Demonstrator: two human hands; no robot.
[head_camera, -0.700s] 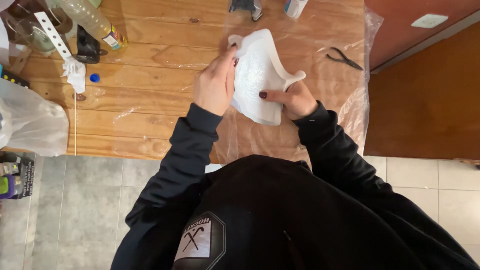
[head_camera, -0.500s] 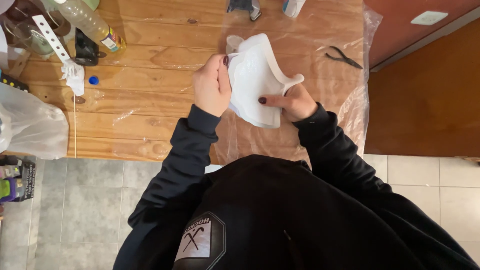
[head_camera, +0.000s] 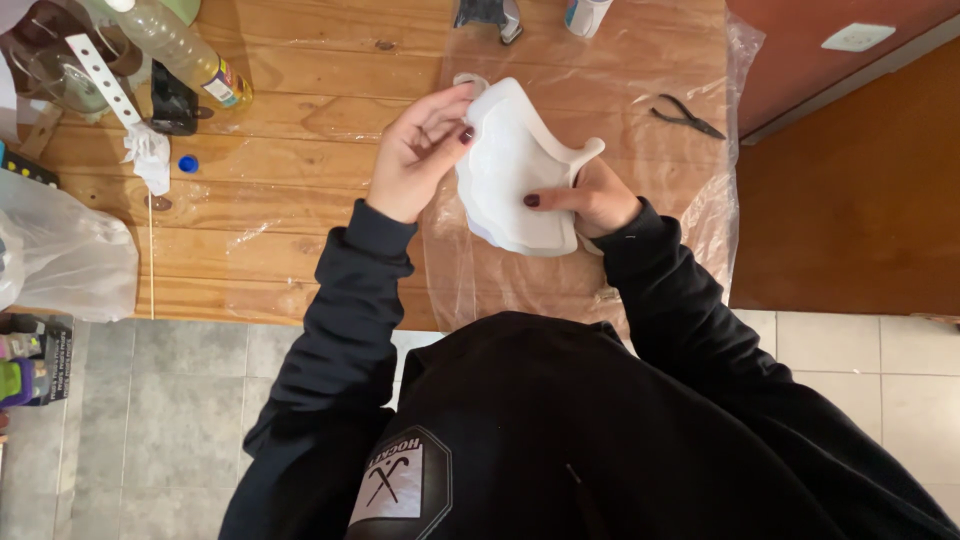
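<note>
Two hands hold one white moulded plastic piece (head_camera: 515, 170) above a clear plastic sheet (head_camera: 690, 215) spread over a wooden table (head_camera: 300, 200). On the left hand (head_camera: 415, 155), the fingers (head_camera: 445, 115) are curled and held close together, their tips bearing on the piece's left edge, with the thumb — dark-polished nail showing — pressed against the same edge just below them. The right hand (head_camera: 600, 195) grips from the opposite side: its thumb (head_camera: 550, 200) lies flat across the front face of the piece, nail pointing toward the left hand, while the remaining fingers are tucked behind the white shell and cannot be seen. A curved lip of the piece juts out just above the right knuckles. Beyond the right hand's fingers, well apart, a pair of dark pliers (head_camera: 685, 115) lies on the sheet. Away from the left fingertips, on the far side of the bare wood, sit a clear plastic bottle (head_camera: 185, 50) on its side, a small blue cap (head_camera: 188, 163) and a white perforated strip (head_camera: 105, 75) — none touched by either hand.
</note>
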